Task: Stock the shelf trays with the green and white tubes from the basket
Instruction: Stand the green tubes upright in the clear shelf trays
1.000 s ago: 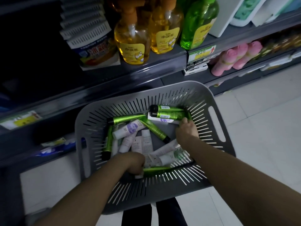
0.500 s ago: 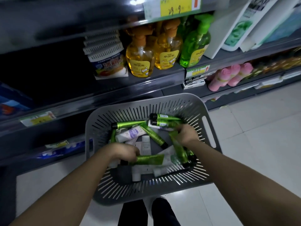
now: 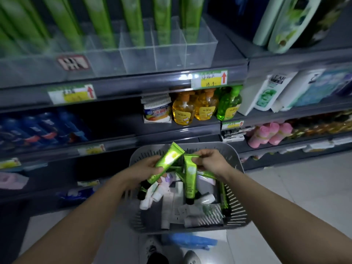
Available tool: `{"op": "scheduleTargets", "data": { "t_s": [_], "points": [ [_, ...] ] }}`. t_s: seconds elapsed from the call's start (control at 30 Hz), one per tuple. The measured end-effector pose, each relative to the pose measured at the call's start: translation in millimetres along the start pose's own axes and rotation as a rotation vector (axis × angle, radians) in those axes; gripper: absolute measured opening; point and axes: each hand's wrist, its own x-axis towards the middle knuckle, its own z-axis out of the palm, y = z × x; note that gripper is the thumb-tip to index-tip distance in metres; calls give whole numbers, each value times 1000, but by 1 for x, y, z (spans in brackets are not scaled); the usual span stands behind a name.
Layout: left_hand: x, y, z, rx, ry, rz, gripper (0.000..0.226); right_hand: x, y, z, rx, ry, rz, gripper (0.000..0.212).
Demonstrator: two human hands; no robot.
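While over basket [image 3: 190,228], 2 hands [image 3: 150,166] [image 3: 211,162], 2 tubes [image 3: 167,161] [image 3: 190,180]

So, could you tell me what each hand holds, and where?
Left hand grips one green tube mid-body; right hand pinches a second tube by its crimp.

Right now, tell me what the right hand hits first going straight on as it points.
Most likely the left tube, held by the left hand: the right hand, pinching the right tube, points up-left at it. Depth is unclear.

Dim shop aisle, dark grey shelving [image 3: 171,132] with yellow price labels [image 3: 209,79], pump soap bottles [image 3: 183,112], pale tiled floor [image 3: 304,197]
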Motion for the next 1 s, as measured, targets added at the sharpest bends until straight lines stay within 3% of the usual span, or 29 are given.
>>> {"op": "scheduleTargets", "data": {
  "t_s": [0.1,0.23,0.27,0.4,0.6,0.8,1.0],
  "points": [
    [-24,16,-8,-162,110,45,36,-12,-36,14,-15,-44,-93,13],
    [-60,48,-21,-236,305,166,2,-31,-83,38,-42,-89,-242,9],
    [-69,56,-27,-237,366,212,8,-36,-94,44,-68,-97,-290,9],
    [-105,91,-56,-152,491,380,3,-54,-140,73,-97,-139,-442,19],
    [-159,142,-100,-81,617,606,40,-87,-205,108,-107,-150,-618,13],
    [-205,174,-153,76,804,693,26,-113,-262,147,-116,-135,-765,17],
    [-234,205,-208,214,879,792,26,-122,-307,185,-104,-87,-890,15]
  ]
}}
